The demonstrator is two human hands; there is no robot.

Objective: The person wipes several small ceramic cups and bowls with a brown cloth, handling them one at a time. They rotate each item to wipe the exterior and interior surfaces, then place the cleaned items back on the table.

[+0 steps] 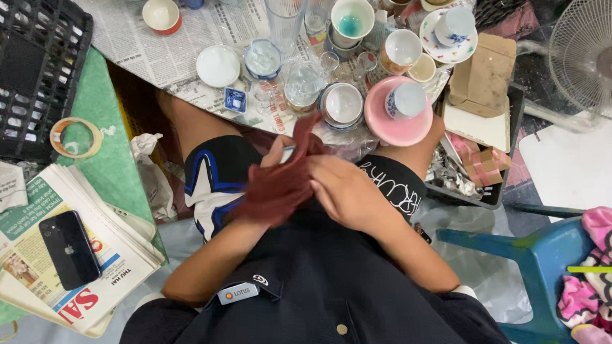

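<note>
A: How far along does it look?
B: The newspaper sheet [168, 45] carries many cups and glasses; which are wiped, I cannot tell.
A: And the hands?
B: Over the lap, the left hand [278, 185] is wrapped in the dark red cloth [282, 188], and the right hand [347, 191] pinches its edge around something small and hidden.

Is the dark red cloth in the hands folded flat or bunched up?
Bunched up. The dark red cloth is crumpled into a wad over the left hand, with the right hand pressed against it.
</note>
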